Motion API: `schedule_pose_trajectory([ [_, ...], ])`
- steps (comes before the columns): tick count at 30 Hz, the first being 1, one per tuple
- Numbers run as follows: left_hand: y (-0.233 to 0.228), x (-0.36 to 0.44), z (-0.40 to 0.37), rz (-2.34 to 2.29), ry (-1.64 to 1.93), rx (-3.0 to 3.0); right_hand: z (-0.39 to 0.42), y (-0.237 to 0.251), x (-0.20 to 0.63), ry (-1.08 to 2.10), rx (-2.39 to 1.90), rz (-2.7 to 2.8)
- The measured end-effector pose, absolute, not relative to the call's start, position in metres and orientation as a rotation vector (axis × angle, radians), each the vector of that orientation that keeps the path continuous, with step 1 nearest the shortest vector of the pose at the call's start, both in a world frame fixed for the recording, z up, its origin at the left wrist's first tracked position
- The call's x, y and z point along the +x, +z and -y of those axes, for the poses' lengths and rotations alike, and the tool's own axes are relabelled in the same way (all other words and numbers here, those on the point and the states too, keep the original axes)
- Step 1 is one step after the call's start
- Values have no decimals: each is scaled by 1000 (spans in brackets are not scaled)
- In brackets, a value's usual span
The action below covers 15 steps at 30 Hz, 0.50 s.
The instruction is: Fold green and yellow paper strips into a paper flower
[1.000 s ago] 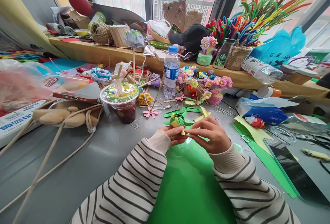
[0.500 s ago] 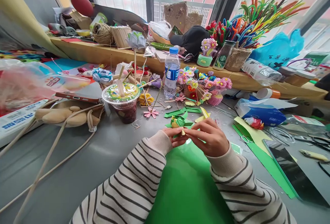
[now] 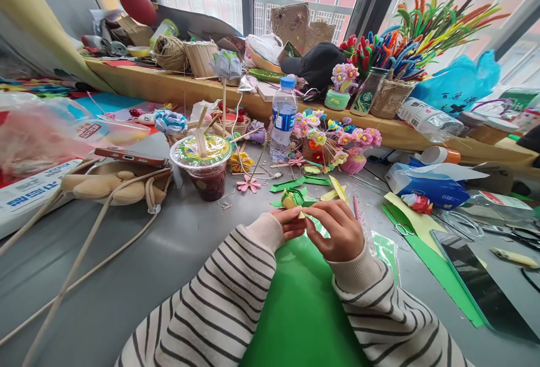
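My left hand (image 3: 289, 223) pinches a small folded piece of yellow paper (image 3: 301, 215) between thumb and fingers. From the other side, my right hand (image 3: 340, 231) has its bent fingertips at the same piece; its exact contact is partly hidden. Just beyond the fingers lies a yellow and green folded paper flower (image 3: 291, 198). Green paper strips (image 3: 300, 182) and yellow paper strips (image 3: 337, 188) lie behind it. A glossy green sheet (image 3: 304, 299) spreads below my forearms.
A lidded drink cup (image 3: 202, 167) and a water bottle (image 3: 284, 119) stand behind the hands. To the right are a clear ruler (image 3: 363, 220), green paper (image 3: 439, 282) and a dark tablet (image 3: 481, 282). A bag with cords (image 3: 113, 187) lies left. Craft flowers (image 3: 337, 136) line the back.
My right hand has shifted slightly left and down, and its fingers are more bent. The ruler beside it shows more now. My left hand keeps its pinch on the yellow paper.
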State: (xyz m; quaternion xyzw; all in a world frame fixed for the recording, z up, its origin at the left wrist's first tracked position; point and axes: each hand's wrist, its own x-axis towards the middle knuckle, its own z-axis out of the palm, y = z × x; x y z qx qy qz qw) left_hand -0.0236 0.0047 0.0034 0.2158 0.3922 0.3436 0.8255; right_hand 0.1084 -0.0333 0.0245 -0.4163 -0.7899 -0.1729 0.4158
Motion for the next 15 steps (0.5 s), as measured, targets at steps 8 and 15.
schedule_pose_trajectory([
  [8,7,-21,-4,-877,740,454,34,20,105,-414,-1001,1960],
  [15,10,-22,-4,-866,738,447,34,17,106,-340,-962,1959],
])
